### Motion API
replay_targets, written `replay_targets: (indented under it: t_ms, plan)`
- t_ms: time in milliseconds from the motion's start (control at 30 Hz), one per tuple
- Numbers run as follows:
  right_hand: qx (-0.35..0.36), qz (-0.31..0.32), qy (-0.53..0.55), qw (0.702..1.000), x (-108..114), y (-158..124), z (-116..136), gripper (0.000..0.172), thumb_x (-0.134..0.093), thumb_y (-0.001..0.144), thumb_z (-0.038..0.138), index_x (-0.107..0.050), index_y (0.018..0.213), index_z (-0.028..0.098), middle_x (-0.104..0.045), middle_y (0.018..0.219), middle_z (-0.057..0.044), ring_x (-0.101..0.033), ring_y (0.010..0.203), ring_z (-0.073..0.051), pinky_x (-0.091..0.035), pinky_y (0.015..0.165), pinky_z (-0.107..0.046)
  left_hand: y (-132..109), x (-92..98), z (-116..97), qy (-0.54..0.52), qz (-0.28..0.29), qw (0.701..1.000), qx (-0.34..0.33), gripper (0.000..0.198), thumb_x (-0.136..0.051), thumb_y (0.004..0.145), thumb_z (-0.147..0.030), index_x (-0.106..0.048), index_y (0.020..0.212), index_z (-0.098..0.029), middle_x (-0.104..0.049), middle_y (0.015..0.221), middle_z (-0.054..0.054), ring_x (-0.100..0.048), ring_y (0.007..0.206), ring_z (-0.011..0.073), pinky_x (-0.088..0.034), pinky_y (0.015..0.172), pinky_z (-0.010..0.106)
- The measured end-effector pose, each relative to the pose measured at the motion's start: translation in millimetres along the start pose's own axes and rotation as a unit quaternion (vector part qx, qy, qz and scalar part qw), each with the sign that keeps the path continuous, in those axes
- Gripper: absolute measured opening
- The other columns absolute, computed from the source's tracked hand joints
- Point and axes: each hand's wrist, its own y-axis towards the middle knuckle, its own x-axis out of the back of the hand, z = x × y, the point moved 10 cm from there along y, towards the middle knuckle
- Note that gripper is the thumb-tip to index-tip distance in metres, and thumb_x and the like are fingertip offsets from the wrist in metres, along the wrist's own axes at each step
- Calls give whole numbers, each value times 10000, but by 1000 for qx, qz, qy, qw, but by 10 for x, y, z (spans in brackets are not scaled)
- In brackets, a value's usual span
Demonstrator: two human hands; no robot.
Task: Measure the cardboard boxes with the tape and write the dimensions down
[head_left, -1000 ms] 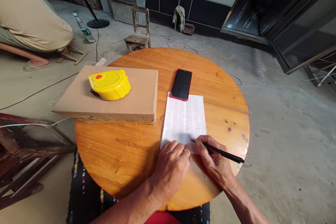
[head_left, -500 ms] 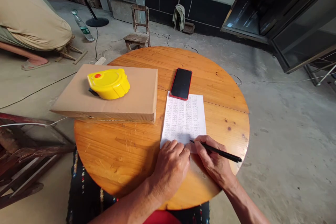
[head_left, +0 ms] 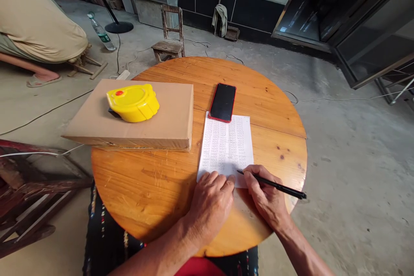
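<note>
A black pen (head_left: 278, 186) is pinched between the thumb and fingers of my right hand (head_left: 267, 194), its tip at the lower right part of a white sheet of paper (head_left: 239, 138). Columns of small handwritten characters fill most of the sheet. My left hand (head_left: 211, 198) rests on the sheet's lower left edge, fingers curled in a loose fist and the thumb beside them; its palm side is hidden. Lying over the paper's top edge is a phone (head_left: 223, 101) in a red case, screen dark.
A yellow tape measure (head_left: 133, 102) lies on a cardboard box (head_left: 171, 112) at the left of the round wooden table (head_left: 139, 189). Beyond stand a small wooden chair (head_left: 168, 47) and a plastic bottle (head_left: 101, 33). Another person's foot (head_left: 45, 76) shows far left; cords cross the floor.
My right hand has shifted slightly right, and the pen tip has moved a little right and up on the paper. The left hand stays in place.
</note>
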Motion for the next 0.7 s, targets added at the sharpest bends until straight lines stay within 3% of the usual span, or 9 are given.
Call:
replay_targets:
  t_ms: [267,700]
  plan:
    - [-5,-12,-3,1000,19,-3,-42,152,-524,929,266,-613,827,199,-569,655,31,-514,579,-120,-411,558,-233,9,-14,-12,10,16,1000,-4,273,-514,883,-89,-649,1114,-140,-622,756,29,-573,739,229,-466,650,396]
    - [0,15,-7,1000,-35,17,24,161,-514,931,266,-613,833,187,-590,688,8,-518,579,-116,-412,523,-221,13,-2,-11,10,11,1000,-1,171,-537,867,-78,-663,952,-156,-602,738,26,-563,735,233,-452,653,391]
